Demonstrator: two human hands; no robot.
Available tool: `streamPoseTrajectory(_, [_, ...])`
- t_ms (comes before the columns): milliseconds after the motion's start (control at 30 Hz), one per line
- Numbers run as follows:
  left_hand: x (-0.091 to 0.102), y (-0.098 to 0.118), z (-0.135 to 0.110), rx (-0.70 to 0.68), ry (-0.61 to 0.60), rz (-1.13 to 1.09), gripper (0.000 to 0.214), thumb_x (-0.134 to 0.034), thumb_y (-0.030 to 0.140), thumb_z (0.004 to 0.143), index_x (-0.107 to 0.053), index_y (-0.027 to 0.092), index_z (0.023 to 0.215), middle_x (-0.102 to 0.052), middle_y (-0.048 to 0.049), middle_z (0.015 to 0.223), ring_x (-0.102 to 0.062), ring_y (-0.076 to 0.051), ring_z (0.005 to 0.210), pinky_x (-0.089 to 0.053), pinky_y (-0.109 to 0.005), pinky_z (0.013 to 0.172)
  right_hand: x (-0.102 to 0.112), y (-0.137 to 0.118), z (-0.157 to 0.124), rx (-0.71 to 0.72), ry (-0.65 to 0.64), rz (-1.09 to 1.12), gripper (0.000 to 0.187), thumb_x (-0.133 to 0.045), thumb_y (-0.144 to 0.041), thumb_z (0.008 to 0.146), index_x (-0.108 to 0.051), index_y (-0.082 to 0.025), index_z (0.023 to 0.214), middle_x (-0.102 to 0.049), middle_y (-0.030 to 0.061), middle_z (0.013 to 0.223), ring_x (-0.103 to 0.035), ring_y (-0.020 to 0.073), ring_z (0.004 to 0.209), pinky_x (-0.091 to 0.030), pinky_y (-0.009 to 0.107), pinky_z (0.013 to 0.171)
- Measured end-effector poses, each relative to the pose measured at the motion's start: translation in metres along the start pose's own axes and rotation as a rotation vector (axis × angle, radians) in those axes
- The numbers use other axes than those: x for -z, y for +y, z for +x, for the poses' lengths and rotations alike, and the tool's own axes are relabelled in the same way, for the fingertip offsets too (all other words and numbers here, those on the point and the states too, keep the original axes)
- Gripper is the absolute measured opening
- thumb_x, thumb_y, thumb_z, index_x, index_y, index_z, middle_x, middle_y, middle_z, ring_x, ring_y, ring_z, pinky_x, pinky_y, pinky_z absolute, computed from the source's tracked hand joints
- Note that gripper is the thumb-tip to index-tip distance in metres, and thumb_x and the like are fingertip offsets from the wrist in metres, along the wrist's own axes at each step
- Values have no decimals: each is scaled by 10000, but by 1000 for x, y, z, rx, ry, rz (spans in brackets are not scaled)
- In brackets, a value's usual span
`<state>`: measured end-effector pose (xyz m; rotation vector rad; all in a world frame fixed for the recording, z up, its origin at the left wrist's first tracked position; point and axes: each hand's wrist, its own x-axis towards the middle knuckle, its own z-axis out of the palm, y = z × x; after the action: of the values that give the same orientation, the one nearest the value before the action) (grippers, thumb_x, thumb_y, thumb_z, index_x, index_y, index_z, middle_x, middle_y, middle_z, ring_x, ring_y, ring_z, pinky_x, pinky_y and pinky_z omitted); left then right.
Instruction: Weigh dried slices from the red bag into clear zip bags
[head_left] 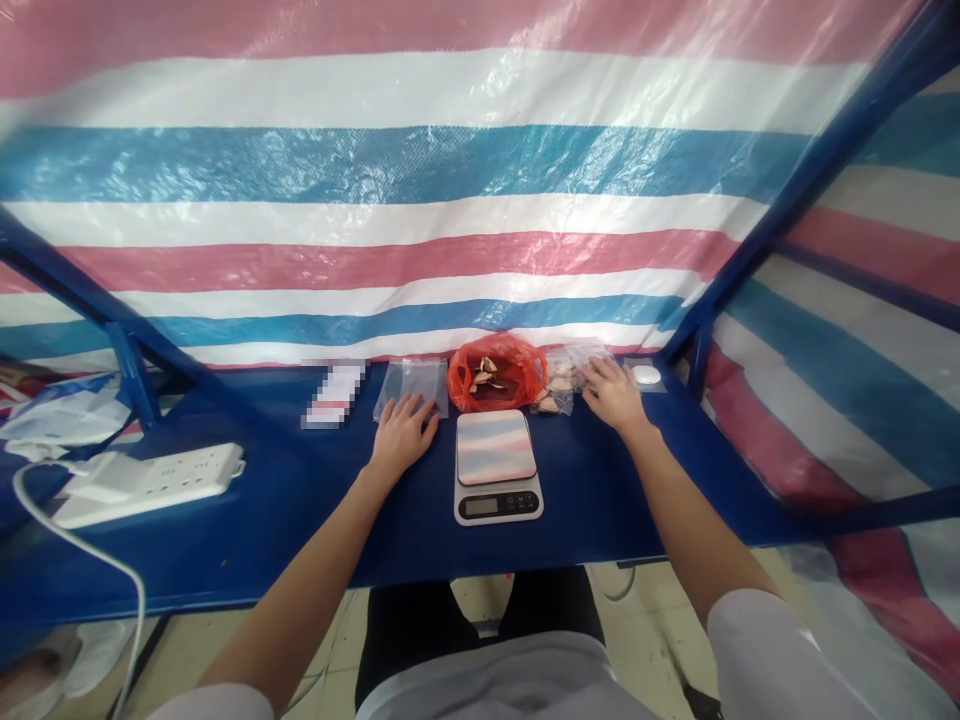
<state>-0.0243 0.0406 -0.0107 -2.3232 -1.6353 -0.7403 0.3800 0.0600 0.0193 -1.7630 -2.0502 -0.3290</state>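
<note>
My left hand (pixel 403 432) rests palm down, fingers spread, on the near edge of a flat transparent plastic bag (pixel 424 378). Over to the right, my right hand (pixel 613 393) lies with its fingers stretched across transparent bags (pixel 561 385) that hold pale dried slices. Between the hands stands a red plastic bag (pixel 459 385), its mouth wide and brown-edged dried pieces (pixel 487 375) inside. Directly in front of it sits a white kitchen scale (pixel 495 450) with a shiny plate and nothing on it. Its display shows no readable figure.
Left on the blue table (pixel 300 540) lies a white power strip (pixel 187 475) with a plugged-in cable (pixel 97 545). A pixelated card (pixel 336 393) lies behind. A white round object (pixel 646 375) is beyond my right hand. Blue frame bars (pixel 720 270) and striped sheeting (pixel 420 160) enclose the table.
</note>
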Motion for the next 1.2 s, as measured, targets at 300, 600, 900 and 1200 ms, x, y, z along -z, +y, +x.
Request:
streamPoseTrajectory(300, [-10, -4, 3, 43, -112, -42, 445, -438, 425, 955, -651, 209, 1280, -598, -153, 1388, -519, -339, 1327, -365, -556, 1125, -18, 7, 2, -46, 3, 66, 461, -483, -206, 876, -648, -174, 1305, -557, 136, 1441, -474, 304, 1358, -421, 489, 1109])
streamPoseTrajectory(600, [3, 7, 4, 99, -256, 1, 498, -379, 411, 990, -589, 165, 1368, -523, -146, 1473, -432, -315, 1410, -275, -512, 1198, -32, 4, -12, -77, 157, 166, 405, -494, -197, 899, -684, -204, 1257, -576, 126, 1423, -478, 312, 1358, -432, 515, 1097])
streamPoseTrajectory(900, [1, 6, 5, 117, -246, -27, 475, -407, 401, 981, -603, 185, 1356, -525, -134, 1473, -439, -314, 1407, -269, -518, 1203, -28, -1, -14, -34, 188, 132, 367, -472, -186, 930, -711, -191, 1209, -643, 113, 1343, -548, 290, 1295, -455, 476, 1078])
streamPoseTrajectory(1200, [2, 7, 5, 128, -273, -35, 495, -394, 407, 983, -583, 177, 1379, -493, -141, 1501, -406, -318, 1430, -255, -525, 1207, -22, -8, -15, -70, 183, 113, 303, -526, -216, 930, -741, -225, 1143, -685, 95, 1278, -595, 274, 1204, -449, 456, 1049])
